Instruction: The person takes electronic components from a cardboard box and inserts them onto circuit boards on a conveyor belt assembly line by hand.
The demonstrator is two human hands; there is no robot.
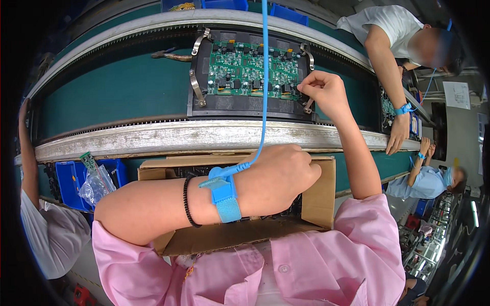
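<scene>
A green circuit board panel [245,71], crowded with small parts, sits in a black carrier frame [204,108]. Metal clips [196,87] stand at the frame's corners. My right hand [329,94] is closed in a pinch at the panel's right edge, beside a clip; anything between the fingertips is too small to make out. Lower down, my left hand [280,176] is curled closed over an open cardboard box [317,204] of dark small parts. Its fingertips are hidden. A blue wrist strap [224,196] circles the left wrist, and its cord [265,76] runs up across the panel.
The carrier rests on a green conveyor line [117,86] between metal rails [102,143]. Left of the box is a blue bin [66,178] with a clear plastic bag [97,186]. A co-worker's arm [390,71] reaches over the rail at right; another person's arm [28,158] is at far left.
</scene>
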